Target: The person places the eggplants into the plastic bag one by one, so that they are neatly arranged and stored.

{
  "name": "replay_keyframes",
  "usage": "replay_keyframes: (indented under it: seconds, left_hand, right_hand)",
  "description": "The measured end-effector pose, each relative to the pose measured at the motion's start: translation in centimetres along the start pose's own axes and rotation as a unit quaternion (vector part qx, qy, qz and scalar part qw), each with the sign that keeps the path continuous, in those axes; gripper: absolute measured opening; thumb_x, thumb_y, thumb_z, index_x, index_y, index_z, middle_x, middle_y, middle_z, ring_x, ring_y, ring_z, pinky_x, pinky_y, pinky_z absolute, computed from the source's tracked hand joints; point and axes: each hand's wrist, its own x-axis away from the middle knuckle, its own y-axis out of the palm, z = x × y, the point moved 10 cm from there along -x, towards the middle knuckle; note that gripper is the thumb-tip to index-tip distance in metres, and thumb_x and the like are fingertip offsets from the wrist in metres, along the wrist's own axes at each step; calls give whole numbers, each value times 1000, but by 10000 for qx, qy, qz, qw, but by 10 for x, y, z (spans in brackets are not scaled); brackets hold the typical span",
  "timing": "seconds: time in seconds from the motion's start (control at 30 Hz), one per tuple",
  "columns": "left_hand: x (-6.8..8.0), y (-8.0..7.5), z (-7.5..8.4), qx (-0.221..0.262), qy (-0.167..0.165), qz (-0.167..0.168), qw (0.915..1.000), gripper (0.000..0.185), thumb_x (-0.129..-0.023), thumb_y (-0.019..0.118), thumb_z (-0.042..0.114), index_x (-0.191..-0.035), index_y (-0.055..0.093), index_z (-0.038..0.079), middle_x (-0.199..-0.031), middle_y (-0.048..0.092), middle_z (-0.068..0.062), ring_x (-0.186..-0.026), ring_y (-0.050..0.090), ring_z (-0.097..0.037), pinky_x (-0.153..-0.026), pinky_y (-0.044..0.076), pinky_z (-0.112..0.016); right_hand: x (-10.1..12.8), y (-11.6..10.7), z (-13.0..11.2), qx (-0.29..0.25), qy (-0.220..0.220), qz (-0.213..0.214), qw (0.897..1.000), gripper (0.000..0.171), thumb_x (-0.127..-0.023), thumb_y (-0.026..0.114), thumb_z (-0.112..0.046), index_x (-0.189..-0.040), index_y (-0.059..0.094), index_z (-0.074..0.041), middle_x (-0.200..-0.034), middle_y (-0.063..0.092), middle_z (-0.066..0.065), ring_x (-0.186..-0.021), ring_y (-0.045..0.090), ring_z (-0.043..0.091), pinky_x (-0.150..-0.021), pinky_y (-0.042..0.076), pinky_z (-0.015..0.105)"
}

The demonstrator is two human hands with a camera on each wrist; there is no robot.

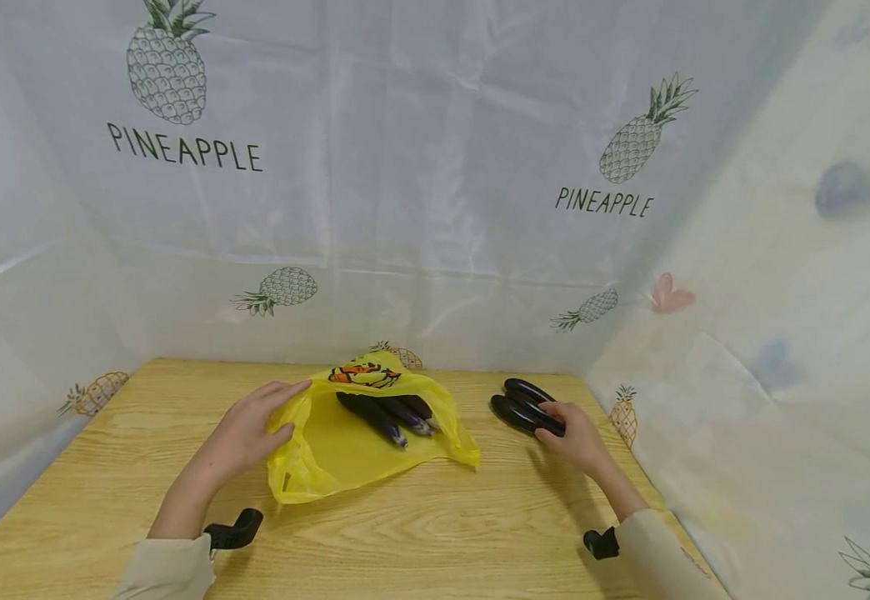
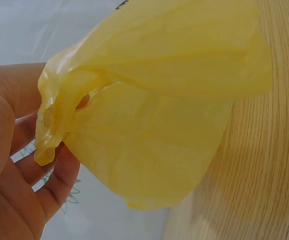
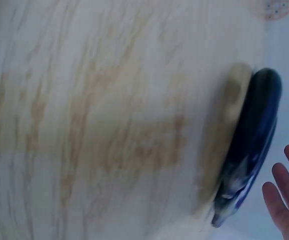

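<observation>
A yellow plastic bag (image 1: pixel 352 454) lies open on the wooden table (image 1: pixel 435 525), with several dark purple eggplants (image 1: pixel 386 414) inside it. My left hand (image 1: pixel 279 410) holds the bag's left rim up, fingers over the edge and thumb behind it. In the left wrist view the bag's handle (image 2: pixel 54 135) lies against my fingers (image 2: pixel 49 185). Two more eggplants (image 1: pixel 519 408) lie on the table to the right of the bag. My right hand (image 1: pixel 557 419) rests over their near ends with fingers extended. In the right wrist view one eggplant (image 3: pixel 252 145) lies just beside my straight fingertips (image 3: pixel 284 200).
A white sheet printed with pineapples (image 1: pixel 405 208) walls the table at the back, left and right. The right wall stands close behind the loose eggplants. Black wrist mounts (image 1: pixel 236 529) sit near the table's front edge.
</observation>
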Motion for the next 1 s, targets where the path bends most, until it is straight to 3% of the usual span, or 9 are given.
replay_keyframes:
  seconds: [0.5, 0.83, 1.0]
  left_hand:
    - [-1, 0, 0, -17, 1, -5, 10000, 67, -93, 72, -2, -157, 52, 7, -142, 63, -17, -126, 63, -43, -98, 55, -61]
    - [0, 1, -2, 55, -7, -21, 10000, 67, -94, 72, -2, -157, 52, 7, -143, 62, -18, -128, 61, -44, -101, 53, -64]
    - [0, 1, -2, 68, -3, -18, 10000, 68, -94, 72, -3, -157, 52, 7, -143, 63, -18, -129, 61, -44, -101, 53, -64]
  right_hand:
    - [-4, 20, 25, 244, 247, -282, 9990, 44, -95, 78, -9, -137, 67, 3, -120, 68, 22, -112, 65, 44, -97, 54, 61]
    - [-4, 21, 18, 298, 77, -496, 9983, 41, -91, 80, -3, -130, 72, 5, -111, 68, 20, -95, 68, 33, -85, 59, 51]
    - [-3, 22, 18, 252, -37, -688, 9973, 42, -90, 80, -2, -131, 71, 5, -105, 68, 16, -87, 62, 25, -76, 56, 43]
